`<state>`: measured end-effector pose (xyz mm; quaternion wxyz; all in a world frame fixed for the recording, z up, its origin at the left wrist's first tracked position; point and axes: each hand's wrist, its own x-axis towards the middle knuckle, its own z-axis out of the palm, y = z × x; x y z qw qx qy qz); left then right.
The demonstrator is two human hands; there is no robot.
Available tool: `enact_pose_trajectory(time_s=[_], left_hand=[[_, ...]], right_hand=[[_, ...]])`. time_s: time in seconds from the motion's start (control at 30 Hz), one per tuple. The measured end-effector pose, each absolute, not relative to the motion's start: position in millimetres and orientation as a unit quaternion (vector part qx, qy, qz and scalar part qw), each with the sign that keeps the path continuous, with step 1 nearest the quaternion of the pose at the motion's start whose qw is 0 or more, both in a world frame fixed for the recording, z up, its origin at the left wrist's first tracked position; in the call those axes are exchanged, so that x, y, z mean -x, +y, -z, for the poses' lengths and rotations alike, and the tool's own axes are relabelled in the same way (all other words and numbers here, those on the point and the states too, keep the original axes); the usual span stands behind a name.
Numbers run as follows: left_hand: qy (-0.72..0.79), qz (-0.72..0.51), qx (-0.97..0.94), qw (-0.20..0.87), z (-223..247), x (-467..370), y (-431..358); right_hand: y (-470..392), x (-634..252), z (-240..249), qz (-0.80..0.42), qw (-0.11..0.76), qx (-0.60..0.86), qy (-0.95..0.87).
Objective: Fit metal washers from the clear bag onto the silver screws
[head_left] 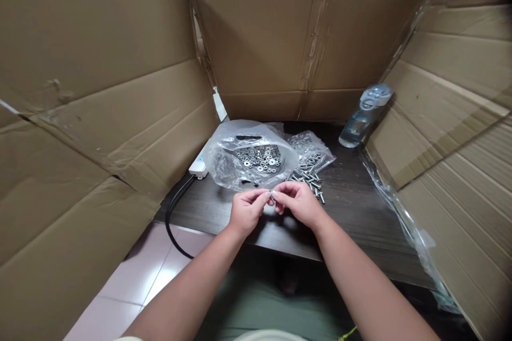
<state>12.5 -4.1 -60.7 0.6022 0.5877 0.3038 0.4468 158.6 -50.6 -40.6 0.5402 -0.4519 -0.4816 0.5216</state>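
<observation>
In the head view, the left hand (247, 212) and right hand (299, 201) meet over the counter (360, 213), thumbs and fingertips pinching a small metal piece (272, 195) between them, equally near to both. It looks upright, its long axis roughly running away from the person, across the line joining the hands. Fingertips cover much of it, so its exact kind is unclear.
</observation>
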Motion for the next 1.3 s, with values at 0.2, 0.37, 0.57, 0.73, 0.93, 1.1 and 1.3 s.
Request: enact_pose_trajectory(time_s=[0.2,0.37,0.57,0.73,0.93,1.1,1.3], left_hand=[[0.315,-0.442,-0.597,0.591,60.3,-12.1,-3.8],[0.311,-0.442,-0.604,0.585,59.6,-11.8,-3.5],[0.319,-0.438,-0.650,0.532,55.5,-10.3,-5.9],[0.322,-0.441,-0.661,0.515,54.9,-10.5,-6.5],[0.333,-0.448,-0.641,0.527,53.6,-12.5,-7.0],[0.352,-0.436,-0.639,0.527,52.1,-13.5,-7.2],[0.361,-0.425,-0.646,0.521,53.8,-13.2,-5.7]], right_hand=[[-48.5,-158.6,44.6,-0.533,0.542,0.469,-0.449],[-52.4,-159.5,38.4,-0.550,0.557,0.422,-0.457],[-49.9,-159.1,42.5,-0.567,0.520,0.445,-0.458],[-49.4,-158.1,45.8,-0.611,0.508,0.436,-0.423],[-51.6,-158.0,42.4,-0.583,0.517,0.456,-0.430],[-51.6,-157.4,43.0,-0.527,0.510,0.491,-0.471],[-49.1,-166.6,46.3,-0.608,0.487,0.476,-0.407]])
